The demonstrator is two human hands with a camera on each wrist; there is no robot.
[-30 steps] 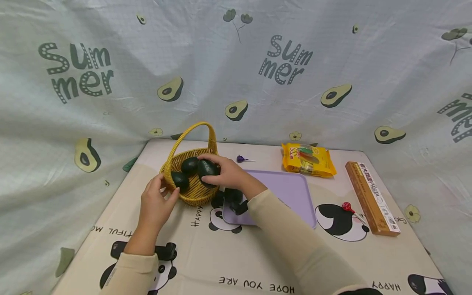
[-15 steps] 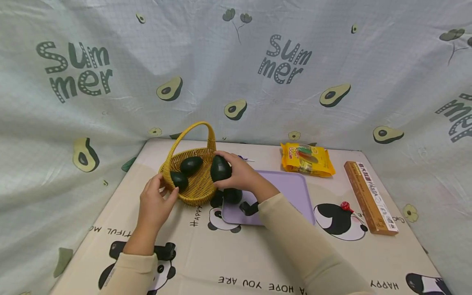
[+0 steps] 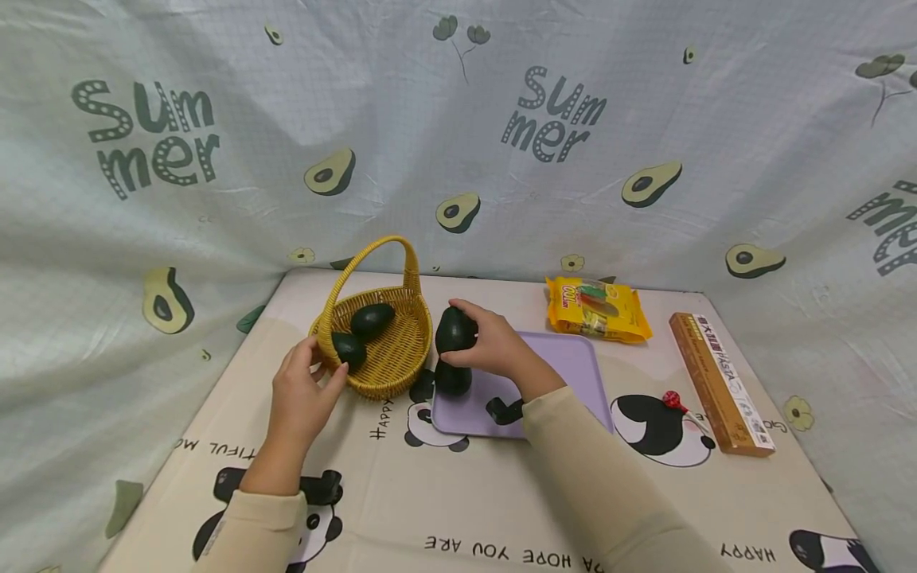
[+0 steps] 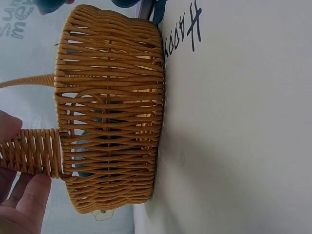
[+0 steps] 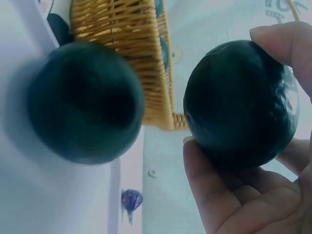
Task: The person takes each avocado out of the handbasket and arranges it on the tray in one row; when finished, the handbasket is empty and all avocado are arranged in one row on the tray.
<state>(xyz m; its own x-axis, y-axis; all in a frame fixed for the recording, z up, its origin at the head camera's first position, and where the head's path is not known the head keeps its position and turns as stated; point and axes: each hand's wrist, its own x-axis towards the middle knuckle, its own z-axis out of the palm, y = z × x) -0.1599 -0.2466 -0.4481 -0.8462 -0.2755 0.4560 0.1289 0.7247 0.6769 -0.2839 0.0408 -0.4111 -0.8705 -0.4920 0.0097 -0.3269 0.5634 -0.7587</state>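
Above the left end of a lilac tray (image 3: pixel 559 382), my right hand (image 3: pixel 497 346) holds a dark green avocado (image 3: pixel 454 330) between thumb and fingers. Another avocado (image 5: pixel 85 102) lies on the tray just below it, as the right wrist view shows. Two more avocados, one of them (image 3: pixel 372 320) near the middle, sit inside a yellow wicker basket (image 3: pixel 390 386). My left hand (image 3: pixel 301 390) is at the basket's left side. In the left wrist view its fingers (image 4: pixel 34 195) and thumb grip the base of the woven handle (image 4: pixel 36 152).
Behind the tray lies a yellow snack packet (image 3: pixel 598 310). A long brown pasta box (image 3: pixel 719 386) is on the right, with a red lollipop (image 3: pixel 672 400) beside it. A purple lollipop (image 5: pixel 131 200) lies behind the tray. Printed fabric walls surround the table.
My right hand has carried the avocado out of the basket and rightward to above the tray. My left hand has stayed at the basket.
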